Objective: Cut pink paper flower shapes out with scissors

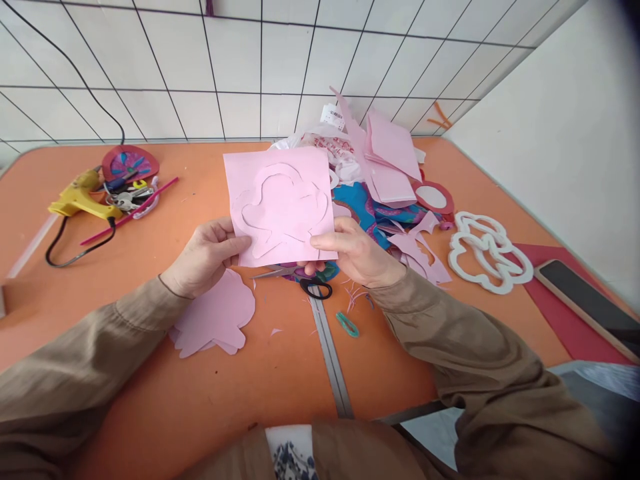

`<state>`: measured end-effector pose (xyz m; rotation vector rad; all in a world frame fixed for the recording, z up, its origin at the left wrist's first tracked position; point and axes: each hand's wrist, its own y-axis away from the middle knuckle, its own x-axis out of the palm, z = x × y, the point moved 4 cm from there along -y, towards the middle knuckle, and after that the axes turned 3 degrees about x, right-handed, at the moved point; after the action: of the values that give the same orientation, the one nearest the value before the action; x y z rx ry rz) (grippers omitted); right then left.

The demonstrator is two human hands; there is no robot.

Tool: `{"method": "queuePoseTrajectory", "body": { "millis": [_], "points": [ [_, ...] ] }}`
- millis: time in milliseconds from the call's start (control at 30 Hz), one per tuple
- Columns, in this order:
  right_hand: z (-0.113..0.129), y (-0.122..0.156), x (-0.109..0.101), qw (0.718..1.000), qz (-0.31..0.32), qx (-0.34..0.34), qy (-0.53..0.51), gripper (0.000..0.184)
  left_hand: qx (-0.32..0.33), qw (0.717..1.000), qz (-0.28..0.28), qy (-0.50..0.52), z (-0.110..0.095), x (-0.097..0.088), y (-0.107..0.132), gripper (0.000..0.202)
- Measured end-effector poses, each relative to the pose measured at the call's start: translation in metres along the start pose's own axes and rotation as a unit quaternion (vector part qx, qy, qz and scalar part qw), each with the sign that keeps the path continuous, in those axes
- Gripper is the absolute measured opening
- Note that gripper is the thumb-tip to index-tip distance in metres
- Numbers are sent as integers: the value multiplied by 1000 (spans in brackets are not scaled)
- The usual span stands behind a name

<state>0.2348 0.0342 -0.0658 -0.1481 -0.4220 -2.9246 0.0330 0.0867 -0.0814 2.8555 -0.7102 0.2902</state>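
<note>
A square pink sheet [287, 207], paper or thin felt, is held up in front of me above the orange table. Curved outlines, like cut lines of a rounded flower or tree shape, run across its face. My left hand [207, 257] pinches its lower left edge, thumb in front. My right hand [363, 248] grips the lower right corner, with some fingers behind. Just below the sheet lie scissors [316, 289] with black handles, partly hidden by it. Pink cut-out shapes [216, 317] are stacked beneath my left wrist. A teal hair clip [347, 325] rests near my right forearm.
A yellow glue gun [83, 197] with a black cord, keys [131, 199] and a pink stick [150, 210] lie left. Folded pink sheets [387, 157], a plastic bag [325, 143] and pink scraps [420, 250] are behind right. White cloud-like outlines [490, 253] and a phone [590, 297] lie right.
</note>
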Motion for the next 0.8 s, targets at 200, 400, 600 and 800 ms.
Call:
{"method": "queuePoseTrajectory", "body": {
  "millis": [200, 400, 600, 800],
  "points": [
    [-1, -1, -1, 1000, -15, 4, -12, 22, 13, 1000, -1, -2, 0, -1, -1, 24],
    [1, -2, -1, 999, -31, -13, -33, 23, 15, 1000, 1, 6, 0, -1, 0, 20],
    [1, -2, -1, 998, -40, -14, -38, 22, 18, 1000, -5, -14, 0, -1, 0, 22],
    [-2, -2, 2, 998, -54, 10, -37, 24, 13, 1000, -14, -13, -1, 0, 0, 18]
  ]
}}
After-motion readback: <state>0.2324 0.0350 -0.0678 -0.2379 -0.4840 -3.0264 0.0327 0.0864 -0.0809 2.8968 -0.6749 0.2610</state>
